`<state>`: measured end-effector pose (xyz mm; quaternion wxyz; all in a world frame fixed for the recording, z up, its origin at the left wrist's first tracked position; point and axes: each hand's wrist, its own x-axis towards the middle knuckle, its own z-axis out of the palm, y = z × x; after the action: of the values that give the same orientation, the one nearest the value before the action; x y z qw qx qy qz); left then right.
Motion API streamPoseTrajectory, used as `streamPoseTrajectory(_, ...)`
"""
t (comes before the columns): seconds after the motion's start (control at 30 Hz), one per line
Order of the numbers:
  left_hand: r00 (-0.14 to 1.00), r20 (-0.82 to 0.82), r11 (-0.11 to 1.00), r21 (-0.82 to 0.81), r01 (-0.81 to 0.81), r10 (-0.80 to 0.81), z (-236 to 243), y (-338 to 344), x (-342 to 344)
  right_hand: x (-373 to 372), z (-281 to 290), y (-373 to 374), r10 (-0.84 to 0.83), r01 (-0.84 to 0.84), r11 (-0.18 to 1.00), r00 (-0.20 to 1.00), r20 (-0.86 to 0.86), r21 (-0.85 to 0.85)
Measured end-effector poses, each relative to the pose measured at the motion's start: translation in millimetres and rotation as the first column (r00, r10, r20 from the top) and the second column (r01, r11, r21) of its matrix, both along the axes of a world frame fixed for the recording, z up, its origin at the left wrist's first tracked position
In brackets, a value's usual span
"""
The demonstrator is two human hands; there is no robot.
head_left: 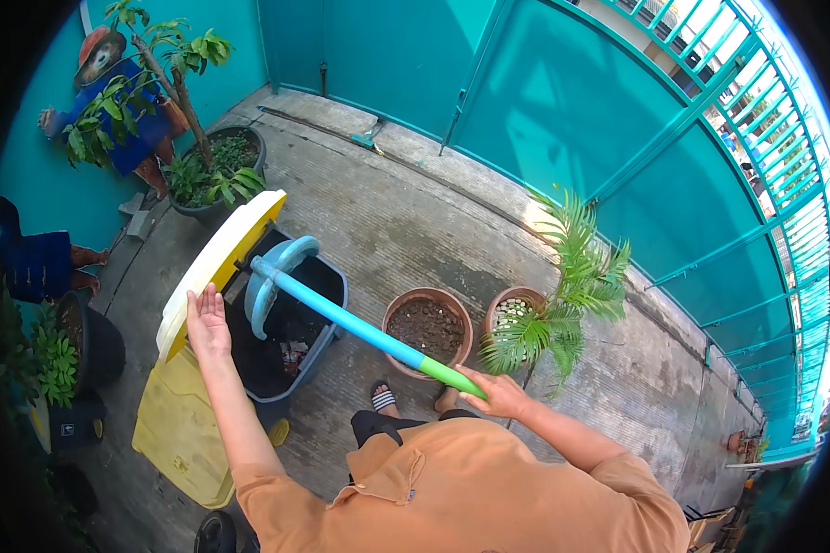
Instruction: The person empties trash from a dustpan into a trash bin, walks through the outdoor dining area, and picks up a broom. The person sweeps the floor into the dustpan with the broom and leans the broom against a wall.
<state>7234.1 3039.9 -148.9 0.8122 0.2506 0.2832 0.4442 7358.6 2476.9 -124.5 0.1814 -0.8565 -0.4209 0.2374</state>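
Note:
My right hand grips the green end of a long-handled dustpan with a light-blue pole. Its curved blue head lies over the opening of a grey bin, whose inside is dark with some litter in it. My left hand is open, palm up and fingers stretched, against the edge of the raised white-and-yellow lid. Whether its fingers bear the lid's weight, I cannot tell. A yellow panel slopes down beside the bin, below my left forearm.
Two brown pots stand right of the bin: one with soil, one with a palm. A potted tree is at the far left, and dark planters line the left wall. A teal metal gate bounds the far side.

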Motion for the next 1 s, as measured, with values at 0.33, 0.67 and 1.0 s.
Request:
streamPoseTrajectory(0.33,1.0,-0.013,1.0,0.023,0.013,-0.013,-35.1,-75.7,0.7,-75.4,14.6,-142.5,-0.514,0.525,0.846,0.849,0.124,-0.092)
streamPoseTrajectory(0.67,0.973,-0.152,0.883,-0.461,0.084,-0.172,-230.6,-166.3,-28.7,-119.8,-29.8,-187.1,-0.822,0.748,0.523,0.569,0.011,0.409)
streamPoseTrajectory(1.0,0.766,-0.539,0.912,-0.383,0.147,-0.349,-211.4,-213.0,8.1,-201.0,35.3,-297.7,-0.695,0.897,-0.109,0.239,-0.678,0.429)
